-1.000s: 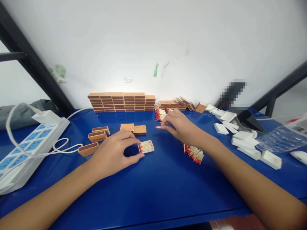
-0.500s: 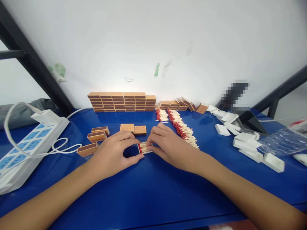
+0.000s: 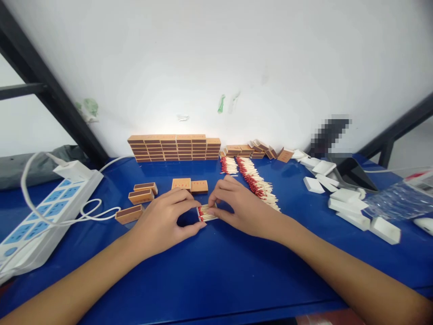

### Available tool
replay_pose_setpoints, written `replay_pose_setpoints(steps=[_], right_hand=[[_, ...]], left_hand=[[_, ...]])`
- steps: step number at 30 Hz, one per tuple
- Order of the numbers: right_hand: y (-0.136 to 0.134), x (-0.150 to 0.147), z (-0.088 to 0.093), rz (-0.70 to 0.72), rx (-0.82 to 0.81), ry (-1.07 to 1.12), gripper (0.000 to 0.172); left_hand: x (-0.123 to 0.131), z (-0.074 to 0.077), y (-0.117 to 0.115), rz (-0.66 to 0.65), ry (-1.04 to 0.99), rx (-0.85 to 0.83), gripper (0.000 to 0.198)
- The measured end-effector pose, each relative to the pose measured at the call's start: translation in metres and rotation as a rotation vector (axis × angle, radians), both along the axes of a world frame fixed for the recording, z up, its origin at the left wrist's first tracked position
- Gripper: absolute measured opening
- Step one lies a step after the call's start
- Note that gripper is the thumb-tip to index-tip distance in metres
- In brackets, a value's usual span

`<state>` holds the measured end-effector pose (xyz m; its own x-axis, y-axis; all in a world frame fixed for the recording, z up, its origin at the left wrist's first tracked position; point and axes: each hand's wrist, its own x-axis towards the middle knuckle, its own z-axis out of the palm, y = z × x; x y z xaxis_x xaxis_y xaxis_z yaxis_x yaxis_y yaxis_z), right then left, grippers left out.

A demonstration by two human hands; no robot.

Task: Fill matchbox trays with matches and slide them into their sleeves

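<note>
A small white matchbox tray (image 3: 199,214) lies on the blue table in front of me, with red-headed matches (image 3: 204,213) in it. My left hand (image 3: 166,216) grips the tray's left end between thumb and fingertips. My right hand (image 3: 238,205) has its thumb and fingers closed over the matches at the tray's right part, hiding that end. Just behind the hands stand two orange matchboxes (image 3: 199,186). Beyond my right hand lie a long heap of loose matches (image 3: 257,180) and a smaller pile (image 3: 230,165).
Stacked matchboxes (image 3: 174,148) line the wall. Three matchbox sleeves (image 3: 141,196) sit left, beside a white power strip (image 3: 50,216) with its cable. More sleeves (image 3: 260,146) lie at the back. White trays (image 3: 348,196) are scattered right, near clear plastic packaging (image 3: 395,201).
The whole view has shifted slightly, with things at the left appearing further right and lower. Both hands keep their places at the tray, and the right fingers have moved only a little.
</note>
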<state>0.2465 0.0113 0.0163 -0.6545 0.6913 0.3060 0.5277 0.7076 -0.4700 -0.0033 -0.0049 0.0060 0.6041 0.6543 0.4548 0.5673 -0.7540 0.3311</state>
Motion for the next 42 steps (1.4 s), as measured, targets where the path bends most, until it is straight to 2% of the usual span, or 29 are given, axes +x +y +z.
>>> replay_pose_setpoints(steps=[14,20,25,27,29,32,36,38,40,42], right_hand=[[-0.008,-0.006,0.008,0.095,-0.052,-0.026,0.008],[-0.007,-0.001,0.008,0.087,-0.049,-0.056,0.006],[-0.007,0.001,0.009,0.069,-0.085,-0.038,0.005],[-0.006,0.003,0.009,0.039,-0.098,-0.031,0.009],[-0.004,0.007,0.009,0.023,-0.112,-0.045,0.025],[-0.001,0.012,0.009,0.029,-0.139,-0.091,0.044],[0.000,0.013,0.011,0.021,-0.175,-0.144,0.031],[0.001,0.013,0.012,0.015,-0.176,-0.139,0.026],[0.002,0.013,0.013,0.006,-0.149,-0.122,0.024],[0.003,0.014,0.012,-0.010,-0.109,-0.108,0.023]], left_hand=[[0.001,-0.004,0.000,-0.024,0.006,-0.040,0.015],[0.001,0.000,-0.001,-0.038,0.003,-0.047,0.017],[0.001,-0.002,0.000,-0.024,0.031,-0.061,0.018],[0.000,-0.002,0.001,-0.025,0.050,-0.050,0.021],[-0.004,0.005,0.003,-0.031,0.073,-0.008,0.030],[-0.022,0.029,0.010,0.033,0.175,0.056,0.046],[-0.070,0.067,0.021,0.228,0.409,-0.077,0.035],[-0.094,0.073,0.025,0.290,0.462,-0.186,0.038],[-0.110,0.070,0.028,0.346,0.471,-0.226,0.034],[-0.114,0.064,0.030,0.358,0.464,-0.237,0.031]])
